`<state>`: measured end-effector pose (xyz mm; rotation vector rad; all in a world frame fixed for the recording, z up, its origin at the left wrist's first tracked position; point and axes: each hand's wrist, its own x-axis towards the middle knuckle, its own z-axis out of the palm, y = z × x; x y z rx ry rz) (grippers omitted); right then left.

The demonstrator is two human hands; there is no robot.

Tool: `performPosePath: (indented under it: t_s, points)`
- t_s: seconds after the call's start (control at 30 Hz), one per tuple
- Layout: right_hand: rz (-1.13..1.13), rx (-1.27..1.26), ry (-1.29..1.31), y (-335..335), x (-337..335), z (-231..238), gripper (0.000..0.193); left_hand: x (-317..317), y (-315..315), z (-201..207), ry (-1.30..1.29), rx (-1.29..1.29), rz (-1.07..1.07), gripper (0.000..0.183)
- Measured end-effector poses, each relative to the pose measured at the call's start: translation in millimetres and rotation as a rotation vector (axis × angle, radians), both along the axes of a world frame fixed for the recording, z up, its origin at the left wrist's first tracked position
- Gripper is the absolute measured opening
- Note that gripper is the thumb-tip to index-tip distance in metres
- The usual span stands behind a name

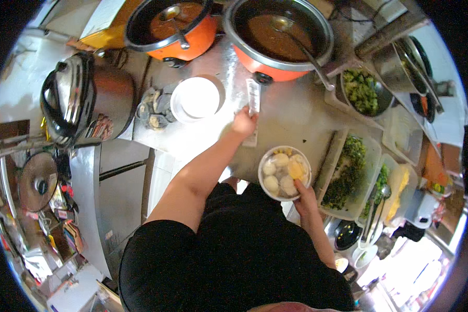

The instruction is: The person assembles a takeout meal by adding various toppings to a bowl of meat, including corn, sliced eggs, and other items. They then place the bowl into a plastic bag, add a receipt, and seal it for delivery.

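My left hand (244,124) reaches out over the metal counter, its fingers closed on the near end of a white printed paper slip (253,93). More pale paper (251,139) shows just below that hand. Near the counter's front edge, my right hand (306,198) grips the rim of a round white bowl (263,186), with the thumb on the inner side. Pale round balls (271,183) and a yellow piece (296,169) fill this bowl; their exact kind is hard to make out.
Two orange pots (197,42) of brown liquid with ladles stand at the back. White round bowls (195,99) sit beside dark crumpled bundles (155,109). A large steel pot (96,99) is at left. Right are a tub of chopped greens (348,171) and a bowl of green pieces (363,93).
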<state>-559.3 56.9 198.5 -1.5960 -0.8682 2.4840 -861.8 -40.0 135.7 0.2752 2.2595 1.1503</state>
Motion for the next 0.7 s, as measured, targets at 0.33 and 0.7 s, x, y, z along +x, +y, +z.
performPosePath:
  t_s: [0.33,0.7]
  points:
    - [0.564,0.111,0.221,-48,-64,27,0.069,76,-265,123,-0.537,0.949,0.639,0.023]
    - [1.218,-0.185,0.495,-259,-207,54,0.056,247,-473,67,-0.263,1.090,1.681,0.017]
